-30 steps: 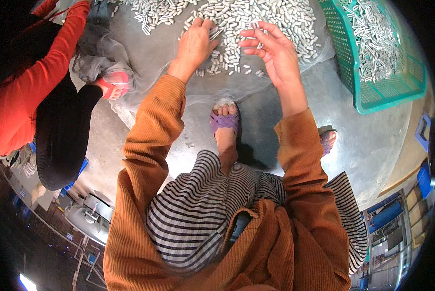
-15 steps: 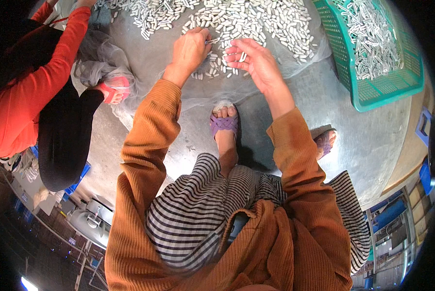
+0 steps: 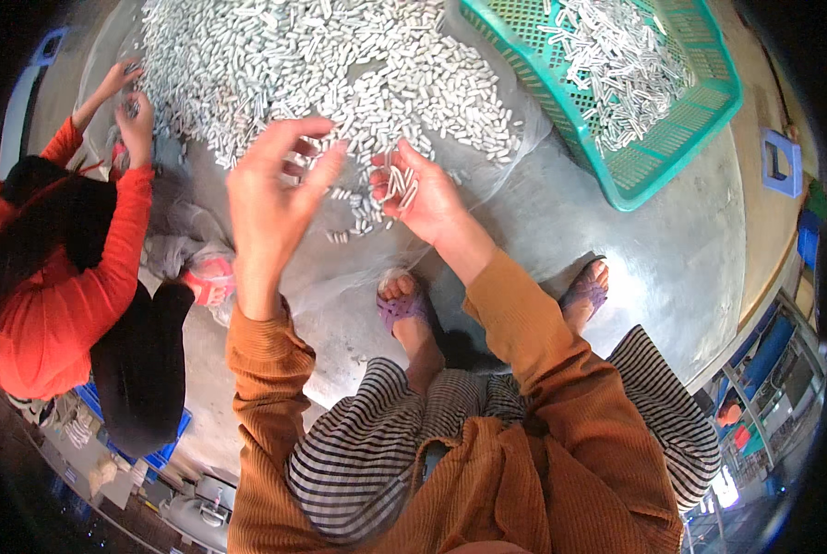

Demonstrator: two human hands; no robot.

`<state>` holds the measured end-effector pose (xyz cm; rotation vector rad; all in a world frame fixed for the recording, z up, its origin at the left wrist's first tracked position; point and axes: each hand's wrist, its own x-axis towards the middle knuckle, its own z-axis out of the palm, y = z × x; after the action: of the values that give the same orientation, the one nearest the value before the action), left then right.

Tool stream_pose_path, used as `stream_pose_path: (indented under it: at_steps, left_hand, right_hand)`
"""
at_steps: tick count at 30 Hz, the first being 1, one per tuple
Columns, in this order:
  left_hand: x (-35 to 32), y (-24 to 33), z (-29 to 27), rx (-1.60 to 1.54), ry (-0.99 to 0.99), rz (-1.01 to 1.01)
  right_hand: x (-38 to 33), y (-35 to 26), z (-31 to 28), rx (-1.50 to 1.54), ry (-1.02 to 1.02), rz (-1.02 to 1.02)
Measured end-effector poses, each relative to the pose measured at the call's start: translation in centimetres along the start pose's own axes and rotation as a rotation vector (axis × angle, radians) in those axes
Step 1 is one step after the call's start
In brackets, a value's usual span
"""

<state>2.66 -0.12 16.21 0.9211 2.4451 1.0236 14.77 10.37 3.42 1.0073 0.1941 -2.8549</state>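
My left hand (image 3: 275,189) is raised over the near edge of a pile of short, pale, capsule-shaped pieces (image 3: 358,78). Its fingers and thumb are spread, and nothing shows between them. Beside it, my right hand (image 3: 432,205) is turned palm up with its fingers curled. Several slim, whitish loop-shaped pieces (image 3: 401,187) lie in it, held against the fingers. Just below and between both hands, a few loose capsule-shaped pieces (image 3: 363,214) rest on the grey surface.
A green perforated basket (image 3: 607,175) at the far right holds many slim whitish pieces (image 3: 617,69). At the left, a person in a red sleeve (image 3: 123,235) works at the pile's edge. Thin clear sheeting (image 3: 524,138) lies under the pile. My sandalled feet (image 3: 402,300) are near it.
The view has shifted, showing more of the pile. My left hand has opened and lifted away from the right. Several loop pieces now show in my right hand. The other person's hands have come into view.
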Motion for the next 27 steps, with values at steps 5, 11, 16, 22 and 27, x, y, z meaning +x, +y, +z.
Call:
stream_pose_path:
  at_steps: [5, 11, 16, 22, 27]
  left_hand:
    - [5.0, 0.7, 1.6, 0.060, 0.035, 0.114]
    - [11.9, -1.0, 9.5, 0.190, -0.186, 0.413]
    - [11.4, -5.0, 17.8, 0.545, -0.093, 0.451]
    - [4.1, -7.0, 13.2, 0.500, -0.356, 0.662]
    - [-1.9, -10.8, 5.2, 0.566, -0.499, 0.444]
  right_hand:
    - [-7.2, -9.3, 2.5, -0.095, -0.017, -0.397]
    - [-11.7, -23.4, 0.6, -1.742, 0.984, -1.341]
    - [-10.9, -22.2, 1.2, -2.228, 0.482, -1.081]
    - [-13.9, -20.6, 0.7, -2.485, 0.179, -0.517]
    - [-13.5, -20.1, 4.2, -2.616, -0.131, -0.794]
